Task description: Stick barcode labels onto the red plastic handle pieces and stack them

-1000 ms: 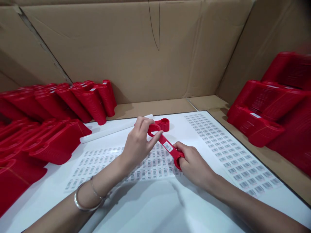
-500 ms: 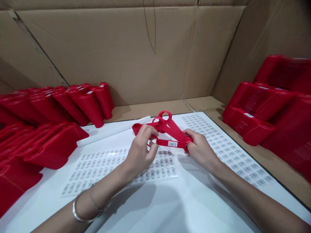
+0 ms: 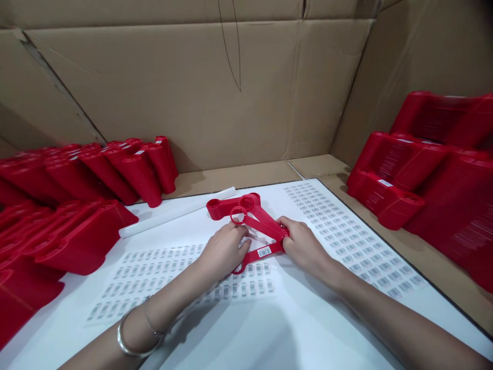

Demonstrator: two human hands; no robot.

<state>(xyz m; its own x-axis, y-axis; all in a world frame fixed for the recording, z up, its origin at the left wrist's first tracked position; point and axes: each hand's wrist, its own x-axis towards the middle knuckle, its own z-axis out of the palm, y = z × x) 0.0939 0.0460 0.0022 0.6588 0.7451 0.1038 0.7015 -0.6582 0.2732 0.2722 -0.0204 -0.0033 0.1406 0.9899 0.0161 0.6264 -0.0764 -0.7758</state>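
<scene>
My right hand (image 3: 302,244) is closed round one end of several fanned-out flat red plastic pieces (image 3: 265,221) with ring-shaped ends. The lowest of them, a labelled red piece (image 3: 252,255), carries a white barcode sticker (image 3: 264,252), and its far ring lies just under my left thumb. My left hand (image 3: 225,246) has its fingers curled at the ring of a middle red piece; the fingertips are partly hidden. Behind the hands, a small stack of the same red pieces (image 3: 227,205) rests on the white board (image 3: 319,318). A barcode sticker sheet (image 3: 154,272) lies under the left forearm.
Stacked red pieces (image 3: 134,174) fill the left side, and more red stacks (image 3: 408,159) stand at the right. A white roll (image 3: 173,213) lies behind the left sheet. Another barcode sheet (image 3: 346,231) is on the right. Cardboard walls (image 3: 192,92) enclose the back.
The labelled piece has swung down towards me, its far end now below my left thumb. Both hands sit slightly lower and further left; the view has shifted a little.
</scene>
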